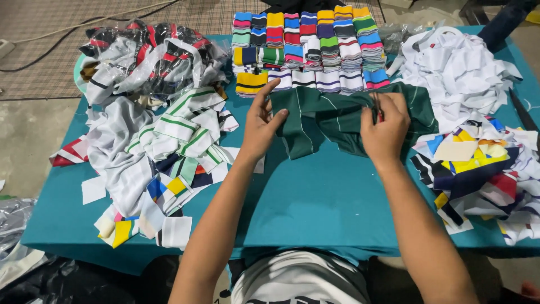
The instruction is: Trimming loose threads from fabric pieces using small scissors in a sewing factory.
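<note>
A dark green fabric piece with thin white stripes (332,115) lies bunched in the middle of the teal-covered table (315,197). My left hand (261,121) pinches its left edge between thumb and fingers. My right hand (385,126) grips the right part of the same cloth, and a small red-handled tool (379,114) shows between its fingers, mostly hidden.
Folded striped knit bands (309,48) sit stacked in rows at the back. White fabric scraps (455,67) pile at back right, colourful offcuts (484,169) at right. Striped white and green pieces (169,141) lie left, plastic-wrapped bundles (146,53) at back left.
</note>
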